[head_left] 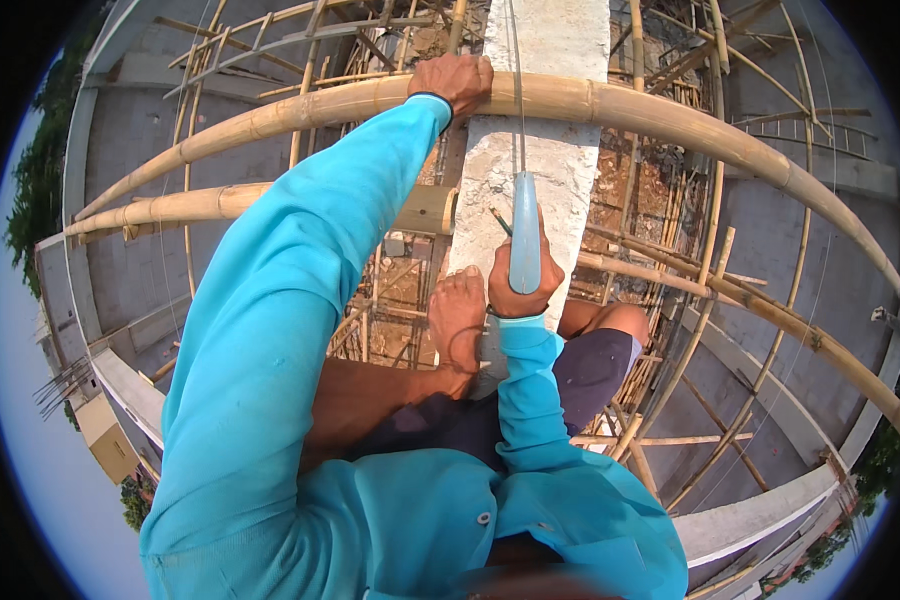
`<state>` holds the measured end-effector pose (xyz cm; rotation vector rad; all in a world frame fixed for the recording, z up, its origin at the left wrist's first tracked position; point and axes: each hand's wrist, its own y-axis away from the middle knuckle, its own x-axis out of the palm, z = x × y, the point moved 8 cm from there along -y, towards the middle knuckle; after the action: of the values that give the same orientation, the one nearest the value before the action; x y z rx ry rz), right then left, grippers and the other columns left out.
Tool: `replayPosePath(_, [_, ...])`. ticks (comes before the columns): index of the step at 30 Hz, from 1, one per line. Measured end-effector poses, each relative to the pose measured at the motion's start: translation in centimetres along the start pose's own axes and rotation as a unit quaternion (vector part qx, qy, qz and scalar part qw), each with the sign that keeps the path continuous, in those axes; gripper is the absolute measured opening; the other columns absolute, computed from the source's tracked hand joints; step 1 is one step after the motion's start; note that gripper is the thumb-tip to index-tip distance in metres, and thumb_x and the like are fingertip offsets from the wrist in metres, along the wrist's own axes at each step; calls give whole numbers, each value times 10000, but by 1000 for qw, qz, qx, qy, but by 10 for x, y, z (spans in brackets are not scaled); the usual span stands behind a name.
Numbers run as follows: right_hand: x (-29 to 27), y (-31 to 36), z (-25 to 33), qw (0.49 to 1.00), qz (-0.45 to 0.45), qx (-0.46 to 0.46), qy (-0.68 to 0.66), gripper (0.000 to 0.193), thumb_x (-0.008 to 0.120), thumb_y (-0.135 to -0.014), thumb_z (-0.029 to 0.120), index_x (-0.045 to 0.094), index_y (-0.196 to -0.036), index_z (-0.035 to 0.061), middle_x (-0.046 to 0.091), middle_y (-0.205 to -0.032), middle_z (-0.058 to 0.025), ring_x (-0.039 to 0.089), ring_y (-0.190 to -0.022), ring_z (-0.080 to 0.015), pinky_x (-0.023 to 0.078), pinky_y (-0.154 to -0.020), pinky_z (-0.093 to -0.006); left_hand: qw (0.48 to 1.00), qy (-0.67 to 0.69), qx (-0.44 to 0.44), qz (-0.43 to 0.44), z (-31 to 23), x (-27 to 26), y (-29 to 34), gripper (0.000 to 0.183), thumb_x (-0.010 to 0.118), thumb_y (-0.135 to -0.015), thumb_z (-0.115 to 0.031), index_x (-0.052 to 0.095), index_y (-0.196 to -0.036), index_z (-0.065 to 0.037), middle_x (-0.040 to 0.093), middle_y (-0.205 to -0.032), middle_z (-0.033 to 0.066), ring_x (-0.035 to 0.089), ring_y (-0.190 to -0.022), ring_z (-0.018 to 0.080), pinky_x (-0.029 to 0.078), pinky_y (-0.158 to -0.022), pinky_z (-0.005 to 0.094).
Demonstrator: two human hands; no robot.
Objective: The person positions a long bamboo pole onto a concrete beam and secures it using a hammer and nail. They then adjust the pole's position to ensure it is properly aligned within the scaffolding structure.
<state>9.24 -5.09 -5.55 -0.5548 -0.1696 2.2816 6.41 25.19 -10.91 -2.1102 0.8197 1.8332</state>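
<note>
A thick bamboo pole [660, 108] runs crosswise over a pale concrete beam [475, 215]. My left hand [452, 82] is closed over this pole, just left of the beam. In my closed right hand [525, 275] is a hand saw with a light blue handle [525, 225]. Its thin blade [518, 110], seen nearly edge-on, crosses the pole to the right of my left hand. A small greenish stick [500, 220] shows beside the right fingers; whether they hold it I cannot tell. The saw handle hides part of that hand.
My bare foot [458, 310] rests on the narrow beam. A second bamboo pole [200, 203] has its cut end left of the beam. Bamboo scaffolding [715, 215] stands on both sides, with rubble ground [410, 300] far below. Grey walls [770, 290] surround the drop.
</note>
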Motion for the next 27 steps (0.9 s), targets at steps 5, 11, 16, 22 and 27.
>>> replayPosePath(5, [-15,33,-7,995,-7,98,-5,75,647,-853,-18,673,-890,-78,654,-666,-134,626,-564,-228,500,-569,-369,999,16,5,42,-3,6,-5,550,365,-1018,-404,754,-1005,-15,735,-1036,244,708,-995,415,542,-928,507])
replayPosePath(11, [11,3,-10,996,12,87,19,116,676,-846,9,648,-915,-80,638,-662,-156,590,-540,-260,469,-550,-377,999,51,-2,8,-4,1,10,522,406,-1002,-389,766,-916,-21,737,-965,251,720,-926,407,564,-876,500])
replayPosePath(16, [-28,67,-12,999,7,23,27,123,632,-852,-9,683,-929,-90,666,-695,-153,615,-566,-250,490,-566,-376,999,25,24,-13,-2,-5,-1,508,422,-991,-382,767,-890,-24,743,-941,237,725,-911,402,565,-864,505])
replayPosePath(22, [7,-18,-24,994,-31,103,-16,153,646,-856,8,684,-993,-46,549,-577,-130,508,-451,-224,427,-482,-375,1000,-13,25,8,-28,-4,-13,483,411,-992,-369,781,-912,-68,745,-939,235,734,-872,402,579,-805,508])
replayPosePath(27, [-28,53,3,1000,8,19,17,616,710,-846,9,523,-1428,-66,693,-1143,-327,752,-961,-387,612,-787,-394,999,-11,4,-33,-1,4,-15,537,394,-977,-398,758,-936,-5,714,-954,305,703,-899,477,553,-870,547])
